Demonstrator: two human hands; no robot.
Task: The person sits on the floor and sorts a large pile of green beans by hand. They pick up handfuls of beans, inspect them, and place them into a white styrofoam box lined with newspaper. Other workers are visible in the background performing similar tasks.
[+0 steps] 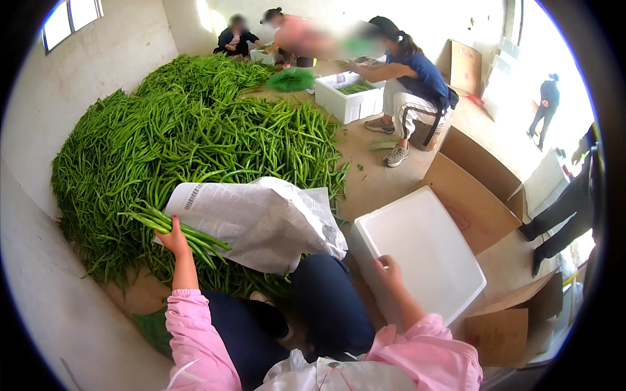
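Observation:
My left hand (174, 240) is closed around a bunch of long green chili peppers (203, 242), held above the near side of a large pepper heap (195, 132). Sheets of newspaper (244, 220) lie over the front of that heap, just right of the bunch. On my right is a white foam box (420, 254); whether its top is lidded or its inside shows, I cannot tell. My right hand (390, 272) is at the box's left rim with fingers curled, and its grip is partly hidden.
Opened cardboard boxes (474, 195) stand beyond the foam box, with another carton (499, 337) at lower right. A seated person (415, 83) works at a foam box of peppers (349, 100). More people are at the back and right. A wall (49, 303) bounds the left.

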